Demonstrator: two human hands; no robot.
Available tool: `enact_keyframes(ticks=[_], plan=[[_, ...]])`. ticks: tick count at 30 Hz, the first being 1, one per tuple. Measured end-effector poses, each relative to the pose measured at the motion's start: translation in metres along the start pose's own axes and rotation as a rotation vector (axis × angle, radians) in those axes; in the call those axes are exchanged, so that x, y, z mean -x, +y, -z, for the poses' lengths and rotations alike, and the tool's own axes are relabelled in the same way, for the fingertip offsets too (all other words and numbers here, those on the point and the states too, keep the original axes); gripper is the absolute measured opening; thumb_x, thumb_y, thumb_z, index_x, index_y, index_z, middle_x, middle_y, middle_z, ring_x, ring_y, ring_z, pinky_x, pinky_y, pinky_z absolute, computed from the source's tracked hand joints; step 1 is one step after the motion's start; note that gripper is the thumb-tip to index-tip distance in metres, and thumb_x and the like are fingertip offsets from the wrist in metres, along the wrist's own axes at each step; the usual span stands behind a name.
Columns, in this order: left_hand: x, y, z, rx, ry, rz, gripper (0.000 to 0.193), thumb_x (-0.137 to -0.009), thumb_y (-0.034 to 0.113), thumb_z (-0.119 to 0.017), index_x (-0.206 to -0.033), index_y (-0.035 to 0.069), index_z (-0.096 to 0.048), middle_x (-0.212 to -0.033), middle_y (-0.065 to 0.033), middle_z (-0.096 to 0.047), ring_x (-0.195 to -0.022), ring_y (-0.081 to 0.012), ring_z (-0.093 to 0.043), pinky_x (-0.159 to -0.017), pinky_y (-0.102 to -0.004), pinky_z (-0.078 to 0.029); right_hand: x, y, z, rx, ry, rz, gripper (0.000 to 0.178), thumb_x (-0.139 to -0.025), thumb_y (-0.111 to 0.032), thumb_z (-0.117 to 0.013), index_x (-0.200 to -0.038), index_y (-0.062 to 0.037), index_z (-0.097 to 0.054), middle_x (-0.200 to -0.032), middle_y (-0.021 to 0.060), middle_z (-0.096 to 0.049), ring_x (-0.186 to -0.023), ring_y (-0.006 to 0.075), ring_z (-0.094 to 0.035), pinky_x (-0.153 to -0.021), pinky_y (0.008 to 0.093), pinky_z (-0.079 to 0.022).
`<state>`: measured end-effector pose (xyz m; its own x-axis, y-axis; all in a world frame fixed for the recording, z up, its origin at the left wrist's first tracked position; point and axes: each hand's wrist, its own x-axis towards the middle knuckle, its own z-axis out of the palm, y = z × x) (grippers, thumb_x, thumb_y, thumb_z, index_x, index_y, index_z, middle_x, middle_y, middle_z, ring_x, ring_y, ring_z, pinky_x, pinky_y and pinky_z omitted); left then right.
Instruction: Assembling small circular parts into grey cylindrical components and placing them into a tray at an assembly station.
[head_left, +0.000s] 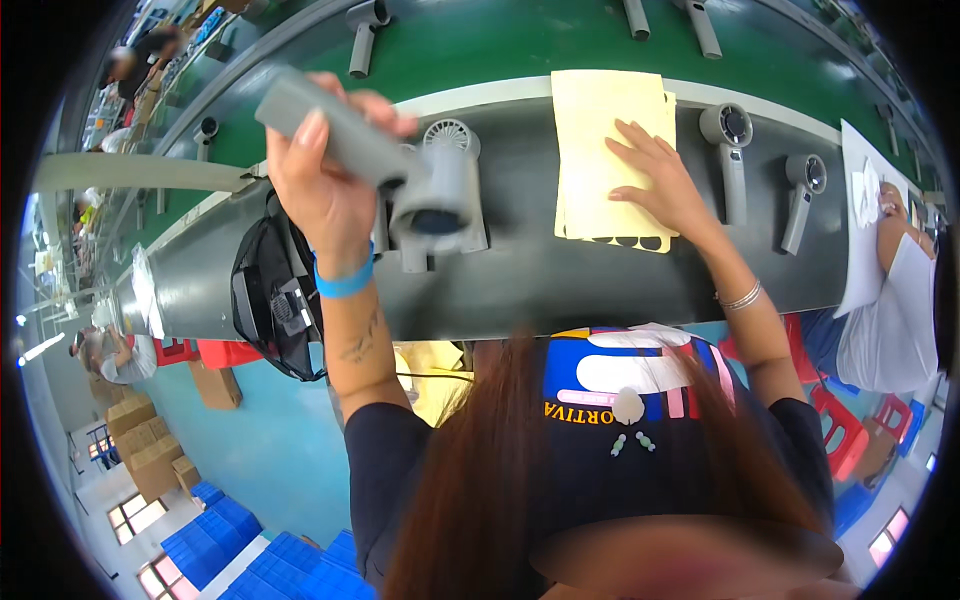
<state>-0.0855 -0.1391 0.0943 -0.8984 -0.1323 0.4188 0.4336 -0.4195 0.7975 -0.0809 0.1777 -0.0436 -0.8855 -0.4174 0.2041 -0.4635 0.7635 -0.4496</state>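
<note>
Raised over the left part of the dark bench [540,290], my left hand [325,185] is closed round the handle of a grey handheld fan [345,135]. The fan is tilted, its round head toward the bench middle, slightly blurred. Just behind it lie more grey fans [453,140], partly hidden; one shows a slotted round grille. My right hand [655,180] lies with fingers spread on a stack of yellow sheets [590,130]. Black rounded shapes peek out along the stack's lower edge. To the right of the stack lie two grey fans [735,165] [800,205], apart from my hand.
A black bag [275,290] sits at the bench's left. Beyond the bench runs a green belt [470,50] carrying several grey fan bodies [363,45]. At the right, a co-worker's arm [893,235] rests near a white sheet [860,220]. Red stools [840,430] stand below.
</note>
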Motion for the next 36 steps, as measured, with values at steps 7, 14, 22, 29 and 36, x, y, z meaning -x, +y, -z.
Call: enact_keyframes(ticks=[7, 14, 22, 29, 36], plan=[[0.089, -0.005, -0.016, -0.036, -0.076, 0.581, 0.040, -0.084, 0.012, -0.060, -0.119, -0.006, -0.052, -0.100, -0.0163, -0.060, -0.062, -0.0176, -0.061, -0.056, -0.0296, -0.053, 0.004, -0.002, 0.003, -0.185, 0.128, -0.138, 0.031, -0.089, -0.016, -0.060, -0.117, -0.0054, -0.062, -0.123, 0.0085, -0.060, -0.115, 0.0219, -0.055, -0.100, 0.0324, -0.038], [0.149, 0.021, -0.030, -0.153, -0.049, 0.155, 0.045, -0.072, 0.006, -0.076, -0.112, -0.007, -0.058, -0.118, -0.0087, -0.050, -0.089, -0.0118, -0.050, -0.070, -0.0281, -0.049, -0.009, -0.153, 0.044, -0.291, 0.206, 0.573, 0.022, -0.085, -0.006, -0.062, -0.106, -0.0016, -0.065, -0.107, 0.0124, -0.066, -0.108, 0.0267, -0.058, -0.102, 0.0416, -0.035], [0.304, 0.182, 0.063, -1.570, 1.311, -0.722, 0.029, -0.086, 0.013, -0.066, -0.101, -0.010, -0.058, -0.093, -0.0208, -0.064, -0.077, -0.0208, -0.063, -0.063, -0.0322, -0.055, -0.026, -0.155, 0.036, -0.396, 0.297, 0.468, 0.031, -0.082, -0.013, -0.066, -0.112, -0.0088, -0.063, -0.121, 0.0112, -0.060, -0.109, 0.0288, -0.057, -0.091, 0.0350, -0.044], [0.465, 0.102, 0.276, -0.922, 1.377, 0.467, 0.022, -0.088, 0.020, -0.059, -0.095, 0.000, -0.055, -0.080, -0.0072, -0.057, -0.066, -0.0158, -0.053, -0.056, -0.0306, -0.046, 0.026, -0.027, 0.003, -0.054, 0.102, 0.030, 0.053, -0.084, -0.028, -0.066, -0.131, -0.0107, -0.048, -0.134, 0.0138, -0.047, -0.123, 0.0301, -0.045, -0.102, 0.0400, -0.033], [0.342, 0.129, 0.177, -0.614, 1.106, 0.245, 0.037, -0.091, 0.025, -0.049, -0.115, -0.003, -0.049, -0.110, -0.0181, -0.059, -0.060, -0.0154, -0.054, -0.052, -0.0273, -0.050, 0.071, -0.019, 0.010, 0.089, -0.176, 0.094, 0.060, -0.085, -0.037, -0.061, -0.139, -0.0205, -0.041, -0.151, 0.0112, -0.023, -0.140, 0.0328, -0.020, -0.111, 0.0506, -0.016]])
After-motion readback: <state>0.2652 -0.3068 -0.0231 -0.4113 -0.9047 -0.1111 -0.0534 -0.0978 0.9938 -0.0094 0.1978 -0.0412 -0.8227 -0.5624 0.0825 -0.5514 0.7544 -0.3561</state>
